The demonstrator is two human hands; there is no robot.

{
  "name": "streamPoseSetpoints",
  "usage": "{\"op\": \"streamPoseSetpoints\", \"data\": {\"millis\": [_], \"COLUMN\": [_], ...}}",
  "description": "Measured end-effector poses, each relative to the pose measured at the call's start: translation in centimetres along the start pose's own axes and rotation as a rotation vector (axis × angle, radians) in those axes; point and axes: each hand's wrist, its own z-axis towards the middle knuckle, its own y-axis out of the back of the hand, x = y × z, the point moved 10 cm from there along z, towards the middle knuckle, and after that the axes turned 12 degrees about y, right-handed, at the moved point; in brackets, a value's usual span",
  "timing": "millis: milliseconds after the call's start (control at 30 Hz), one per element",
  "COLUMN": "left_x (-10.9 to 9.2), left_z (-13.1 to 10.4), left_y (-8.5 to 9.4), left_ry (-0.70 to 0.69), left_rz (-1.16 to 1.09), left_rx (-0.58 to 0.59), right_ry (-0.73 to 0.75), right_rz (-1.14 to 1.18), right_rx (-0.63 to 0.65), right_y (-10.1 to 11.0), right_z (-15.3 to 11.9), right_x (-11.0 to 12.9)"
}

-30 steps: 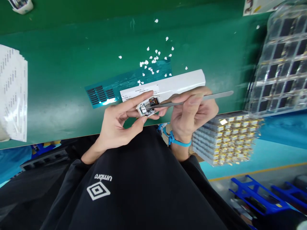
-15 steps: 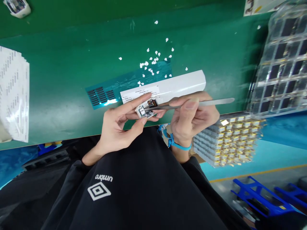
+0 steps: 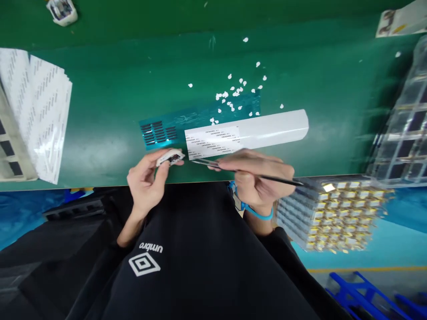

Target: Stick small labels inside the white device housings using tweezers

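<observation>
My left hand is closed around a small white electronic housing, its open side with dark inner parts tilted toward the right. In my right hand is a pair of metal tweezers, held like a pen with the tips pointing left. Those tips are at the lower left corner of a white label sheet printed with rows of small dark text; whether they touch it I cannot tell. Behind the sheet lies a blue film strip bearing small black stickers at its left end.
Small white round-tabbed pieces are scattered past the film. Stacked printed sheets and a tray are at left, another white housing at far left. Clear trays stand right, a tall tray stack below the edge.
My hands have moved apart. The housing has gone left and tilted in my left hand, while the tweezers have come out of it to the label sheet's corner. The camera view has shifted.
</observation>
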Motion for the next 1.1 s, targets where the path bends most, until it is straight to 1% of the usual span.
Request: {"op": "streamPoseSetpoints", "data": {"millis": [100,133,167,200,267,333,467,600,667,767,833,933,1033,1100], "left_x": [0.8,0.8,0.7,0.5,0.0,-0.1,0.5,0.7,0.9,1.0,1.0,1.1,1.0,0.3], "left_z": [-0.1,0.1,0.4,0.7,1.3,1.9,2.8,2.9,2.9,2.7,2.6,2.8,3.2,2.9], "left_y": [3.1,3.7,3.9,3.7,2.7,1.6,0.8,-0.1,-0.5,-1.0,-1.4,-1.7,-1.6,-1.5], "left_ry": [-0.031,-0.054,-0.088,-0.13,-0.219,-0.257,-0.236,-0.292,-0.314,-0.322,-0.323,-0.325,-0.329,-0.364], "left_rz": [0.111,0.156,0.203,0.246,0.3,0.299,0.293,0.428,0.516,0.608,0.63,0.639,0.648,0.651], "left_rx": [-0.136,-0.164,-0.169,-0.148,-0.06,0.02,0.072,0.102,0.079,0.037,0.028,0.024,0.029,0.059], "right_ry": [-0.023,-0.027,-0.024,-0.024,-0.037,-0.065,-0.096,-0.094,-0.047,0.141,0.272,0.415,0.453,0.435], "right_rz": [-0.112,-0.139,-0.153,-0.158,-0.155,-0.15,-0.136,-0.105,-0.138,-0.302,-0.416,-0.52,-0.576,-0.569], "right_rx": [0.241,0.301,0.336,0.353,0.377,0.402,0.412,0.419,0.476,0.561,0.563,0.491,0.373,0.321], "right_y": [-2.8,-3.7,-4.3,-4.8,-5.7,-6.3,-6.6,-6.6,-7.0,-7.9,-8.2,-8.1,-6.7,-5.5], "right_z": [0.7,0.8,0.8,0.9,0.8,0.6,0.9,1.4,1.4,0.9,0.5,0.5,1.5,2.1], "right_x": [-1.9,-2.7,-3.4,-4.1,-5.3,-6.3,-6.6,-6.5,-6.3,-5.1,-4.2,-2.9,-2.2,-2.0]}}
